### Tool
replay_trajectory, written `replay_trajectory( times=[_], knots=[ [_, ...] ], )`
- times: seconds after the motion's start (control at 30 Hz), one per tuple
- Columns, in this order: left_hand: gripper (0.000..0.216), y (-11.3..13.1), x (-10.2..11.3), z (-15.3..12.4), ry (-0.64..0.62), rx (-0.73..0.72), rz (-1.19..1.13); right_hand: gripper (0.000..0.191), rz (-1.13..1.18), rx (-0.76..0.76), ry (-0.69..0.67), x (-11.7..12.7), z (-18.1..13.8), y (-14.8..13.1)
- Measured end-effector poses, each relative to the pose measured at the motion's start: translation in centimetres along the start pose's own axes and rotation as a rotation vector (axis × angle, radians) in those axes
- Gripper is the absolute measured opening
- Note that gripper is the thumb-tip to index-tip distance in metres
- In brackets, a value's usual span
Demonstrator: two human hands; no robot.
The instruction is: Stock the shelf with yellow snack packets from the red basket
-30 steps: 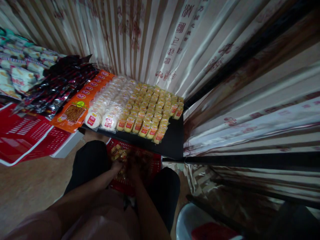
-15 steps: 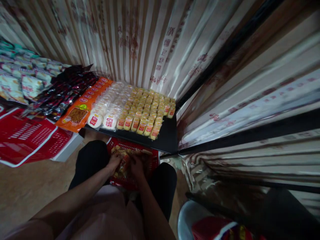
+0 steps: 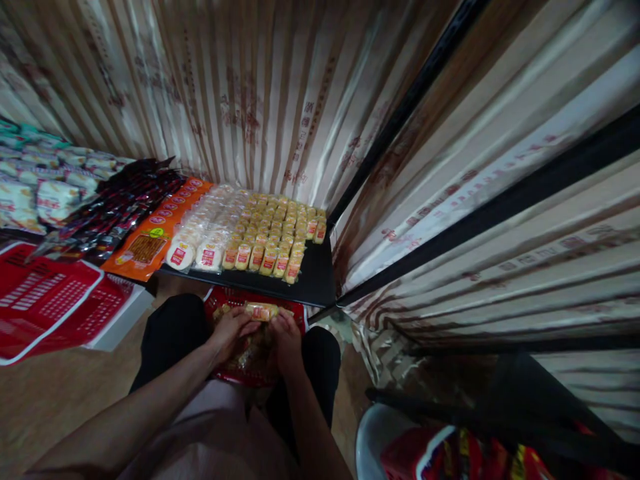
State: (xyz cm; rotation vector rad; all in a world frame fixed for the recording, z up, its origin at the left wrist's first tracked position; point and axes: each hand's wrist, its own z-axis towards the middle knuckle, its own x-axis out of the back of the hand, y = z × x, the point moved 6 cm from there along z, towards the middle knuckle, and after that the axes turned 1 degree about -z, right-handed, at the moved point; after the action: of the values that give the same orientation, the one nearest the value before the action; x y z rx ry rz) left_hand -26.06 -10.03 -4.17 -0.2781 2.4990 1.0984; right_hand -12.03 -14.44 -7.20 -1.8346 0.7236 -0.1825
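Both my hands, left hand (image 3: 231, 328) and right hand (image 3: 285, 331), are closed on a stack of snack packets (image 3: 260, 311), held just above the red basket (image 3: 300, 315) between my knees. I should keep it level and pressed from both ends, so none slips out.

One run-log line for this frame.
left hand: holds snack pack | right hand: holds same pack | below: red basket | ahead: black shelf
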Motion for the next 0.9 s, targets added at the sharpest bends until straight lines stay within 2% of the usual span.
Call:
replay_trajectory(
  times=[0.13,0.27,0.37,0.5,0.6,0.77,0.9],
  knots=[
    [0.017,-0.5,-2.1,-1.1,-0.061,0.038,0.018,0.055,0.063,0.046,0.056,-0.1,0.1,-2.9],
    [0.021,-0.8,-4.1,-1.1,-0.058,0.024,0.012,0.049,0.054,0.137,0.057,-0.3,0.2,-5.5],
    [0.023,-0.9,-5.8,-0.7,-0.053,0.006,0.059,0.047,0.014,0.188,0.082,-0.1,0.2,-6.5],
    [0.028,-0.6,-8.7,0.4,-0.141,-0.046,0.114,0.048,-0.025,0.274,0.133,0.8,0.8,-7.6],
    [0.024,-0.6,-10.5,1.4,-0.143,-0.043,0.117,0.049,-0.060,0.338,0.179,2.1,2.3,-8.9],
    [0.023,0.0,-12.6,2.1,-0.034,-0.101,0.152,0.050,-0.135,0.434,0.326,4.4,6.3,-11.6],
    [0.027,1.1,-16.1,2.2,-0.129,-0.205,0.227,0.047,-0.199,0.483,0.302,4.7,10.0,-13.2]
  ],
)
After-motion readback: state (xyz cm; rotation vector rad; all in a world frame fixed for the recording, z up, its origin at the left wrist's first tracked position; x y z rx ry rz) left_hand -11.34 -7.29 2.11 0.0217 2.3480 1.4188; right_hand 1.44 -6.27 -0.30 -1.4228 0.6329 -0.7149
